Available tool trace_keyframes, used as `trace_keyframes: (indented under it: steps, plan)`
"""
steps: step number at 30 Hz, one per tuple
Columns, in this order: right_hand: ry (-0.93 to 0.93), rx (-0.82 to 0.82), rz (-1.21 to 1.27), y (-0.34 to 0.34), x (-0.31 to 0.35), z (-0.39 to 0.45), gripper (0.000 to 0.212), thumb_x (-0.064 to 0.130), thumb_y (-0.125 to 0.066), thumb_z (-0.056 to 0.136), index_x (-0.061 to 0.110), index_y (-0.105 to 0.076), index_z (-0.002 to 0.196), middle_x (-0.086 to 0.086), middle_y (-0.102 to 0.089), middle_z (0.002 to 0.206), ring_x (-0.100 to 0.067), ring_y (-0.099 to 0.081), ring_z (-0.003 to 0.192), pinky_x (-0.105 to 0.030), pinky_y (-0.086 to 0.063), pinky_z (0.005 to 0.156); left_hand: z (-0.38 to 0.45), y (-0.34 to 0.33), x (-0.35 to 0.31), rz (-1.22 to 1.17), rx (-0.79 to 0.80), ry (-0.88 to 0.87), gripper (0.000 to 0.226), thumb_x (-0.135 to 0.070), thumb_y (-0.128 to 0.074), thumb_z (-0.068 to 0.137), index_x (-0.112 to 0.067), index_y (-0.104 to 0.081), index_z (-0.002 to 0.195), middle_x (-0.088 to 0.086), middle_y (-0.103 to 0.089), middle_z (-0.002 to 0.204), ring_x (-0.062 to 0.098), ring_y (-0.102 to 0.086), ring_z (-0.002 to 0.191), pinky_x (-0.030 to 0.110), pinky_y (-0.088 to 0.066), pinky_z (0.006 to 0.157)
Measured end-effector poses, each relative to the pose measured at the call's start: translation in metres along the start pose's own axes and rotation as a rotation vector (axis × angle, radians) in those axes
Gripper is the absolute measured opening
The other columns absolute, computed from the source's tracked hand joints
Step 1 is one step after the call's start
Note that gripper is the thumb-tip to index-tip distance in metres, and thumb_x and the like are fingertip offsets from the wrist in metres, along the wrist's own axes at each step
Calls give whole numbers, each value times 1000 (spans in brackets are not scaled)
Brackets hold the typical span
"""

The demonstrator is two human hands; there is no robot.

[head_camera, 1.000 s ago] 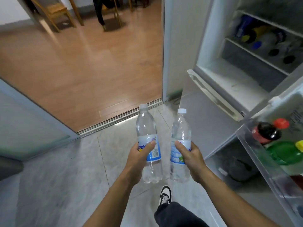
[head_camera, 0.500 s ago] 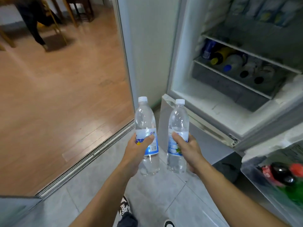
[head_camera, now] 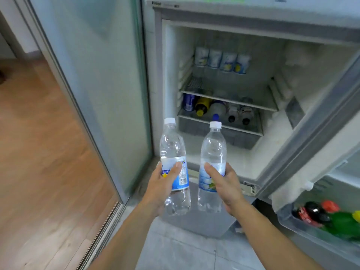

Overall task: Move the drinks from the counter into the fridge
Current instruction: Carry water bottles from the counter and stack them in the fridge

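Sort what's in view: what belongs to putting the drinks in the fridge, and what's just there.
Job: left hand and right hand, each gripping a water bottle; open fridge.
Just there: sliding glass door; wooden floor.

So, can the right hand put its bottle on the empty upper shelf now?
Probably yes: the fridge door stands open, and nothing lies between the right hand with its bottle and the shelf's bare front.

Soft, even daylight fills the scene with a cool cast and only faint shadows. The fridge interior is pale and slightly washed out. Wide-angle distortion bends the door frame and fridge edges. Motion blur smears the wooden floor at left; cans inside look soft.
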State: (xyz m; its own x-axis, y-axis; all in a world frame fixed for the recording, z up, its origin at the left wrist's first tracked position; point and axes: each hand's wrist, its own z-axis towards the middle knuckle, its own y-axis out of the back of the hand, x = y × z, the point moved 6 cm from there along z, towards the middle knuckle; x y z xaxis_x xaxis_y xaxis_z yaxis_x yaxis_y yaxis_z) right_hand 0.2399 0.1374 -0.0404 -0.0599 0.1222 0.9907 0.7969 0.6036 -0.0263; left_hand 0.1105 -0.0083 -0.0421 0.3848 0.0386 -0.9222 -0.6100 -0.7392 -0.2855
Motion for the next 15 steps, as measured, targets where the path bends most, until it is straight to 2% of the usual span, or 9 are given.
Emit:
trace_keyframes:
  steps: [2, 4, 6, 9, 15]
  plan:
    - [49, -64, 20, 13, 19, 16, 33, 41, -80, 77, 26, -68, 104, 1, -77, 93, -16, -75, 83, -22, -57, 63, 25, -17, -15, 40, 37, -43, 19, -34, -73, 85, -30, -68, 103, -1, -77, 95, 14, -74, 82, 29, -58, 64]
    - [100, -119, 35, 29, 41, 36, 41, 48, -79, 70, 27, -68, 103, 3, -78, 92, -15, -75, 83, -23, -57, 65, 50, -35, -35, 106, 80, -115, 17, -31, -74, 86, -32, -67, 101, -4, -76, 94, 11, -73, 81, 21, -56, 61]
    - [152, -184, 41, 46, 63, 62, 34, 45, -79, 73, 29, -68, 102, 5, -77, 94, -15, -75, 86, -28, -59, 72, 74, -52, -58, 172, 101, -191, 21, -29, -74, 86, -34, -64, 104, -9, -75, 96, 7, -72, 85, 16, -54, 63]
    - [219, -278, 72, 72, 93, 101, 23, 34, -79, 82, 28, -68, 100, 8, -77, 93, -11, -74, 85, -23, -56, 68, 109, -73, -89, 264, 100, -277, 29, -27, -76, 85, -35, -61, 109, -13, -74, 98, 5, -71, 89, 19, -55, 71]
    - [319, -430, 131, 100, 144, 172, 33, 32, -83, 77, 22, -68, 105, 12, -76, 87, 0, -72, 77, -12, -52, 58, 177, -108, -136, 313, 6, -396, 40, -26, -81, 80, -30, -57, 112, -12, -72, 100, 2, -70, 87, 20, -54, 71]
